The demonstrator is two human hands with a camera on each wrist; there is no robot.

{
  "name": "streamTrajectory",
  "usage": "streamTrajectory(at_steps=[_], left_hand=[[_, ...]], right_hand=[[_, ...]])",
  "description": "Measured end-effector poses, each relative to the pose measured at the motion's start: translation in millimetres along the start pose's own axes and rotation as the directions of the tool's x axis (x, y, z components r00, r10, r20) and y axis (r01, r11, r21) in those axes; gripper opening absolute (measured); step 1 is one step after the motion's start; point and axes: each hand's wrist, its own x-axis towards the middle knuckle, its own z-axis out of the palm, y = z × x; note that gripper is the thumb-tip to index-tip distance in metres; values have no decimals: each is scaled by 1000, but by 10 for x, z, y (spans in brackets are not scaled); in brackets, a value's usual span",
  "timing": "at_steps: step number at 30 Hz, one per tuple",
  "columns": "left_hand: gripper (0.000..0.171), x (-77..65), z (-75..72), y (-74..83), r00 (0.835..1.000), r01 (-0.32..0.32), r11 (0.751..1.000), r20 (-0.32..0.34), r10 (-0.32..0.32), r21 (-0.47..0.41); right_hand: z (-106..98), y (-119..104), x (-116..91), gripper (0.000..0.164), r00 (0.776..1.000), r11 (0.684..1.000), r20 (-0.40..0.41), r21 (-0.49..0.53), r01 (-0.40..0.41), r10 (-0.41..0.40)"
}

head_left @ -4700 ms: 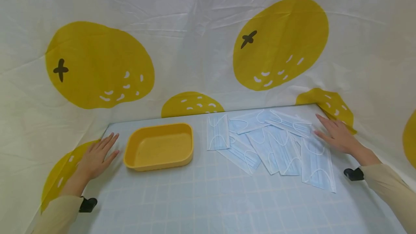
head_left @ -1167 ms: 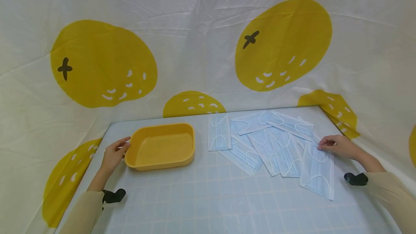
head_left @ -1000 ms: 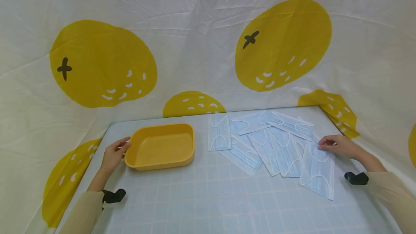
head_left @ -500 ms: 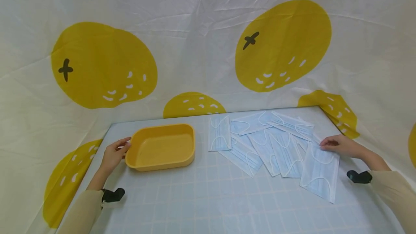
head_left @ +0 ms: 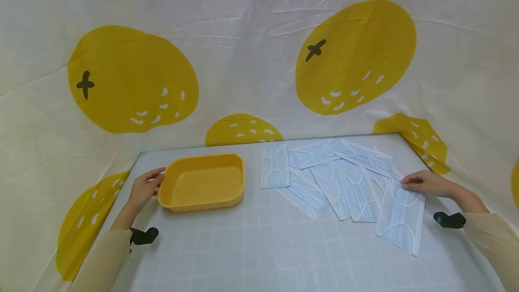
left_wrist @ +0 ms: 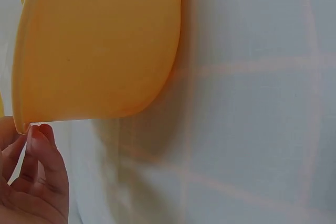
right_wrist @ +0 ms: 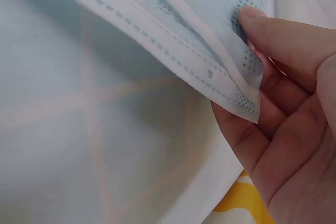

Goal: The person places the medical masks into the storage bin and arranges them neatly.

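At the end of the yellow plastic tray [head_left: 202, 183], my left hand [head_left: 143, 188] holds the rim with its fingertips. Close up in the left wrist view, the tray wall [left_wrist: 100, 45] fills the top and the fingers [left_wrist: 50, 156] meet the rim's corner. On the right, my right hand [head_left: 431, 183] pinches the upper end of a light blue disposable face mask [head_left: 401, 217]. The thumb lies on top of the mask [right_wrist: 173, 35] and the other fingers are beneath it. That end is lifted off the cloth, with a white ear loop showing.
Several more face masks [head_left: 357, 188] overlap left of the held one, one mask [head_left: 275, 166] nearest the tray. A pale blue checked cloth [head_left: 259, 251] covers the table. Behind hangs a white curtain [head_left: 251, 80] with yellow fruit prints.
Both hands, flat at the sides in the oldest frame, have moved in to the tray and the rightmost mask. Since then the mask's end has shifted slightly right; the tray stays put.
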Motion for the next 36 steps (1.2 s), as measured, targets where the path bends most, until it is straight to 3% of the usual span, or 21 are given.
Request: streamTrajectory(at_steps=[6,12,22,36], left_hand=[[55,74,34,-14,999,50,999,1,-50,-7],[57,78,31,-5,999,52,999,9,-52,-14],[56,70,32,4,998,61,998,12,-61,-13],[56,93,26,16,992,119,993,37,-120,13]], right_hand=[[-16,-6,-6,35,999,1000,-38,27,-8,9],[-30,-18,-39,33,996,998,-91,66,17,-11],[-74,-88,-51,46,990,990,-122,126,-58,73],[46,-85,-66,56,977,980,-198,198,-37,77]])
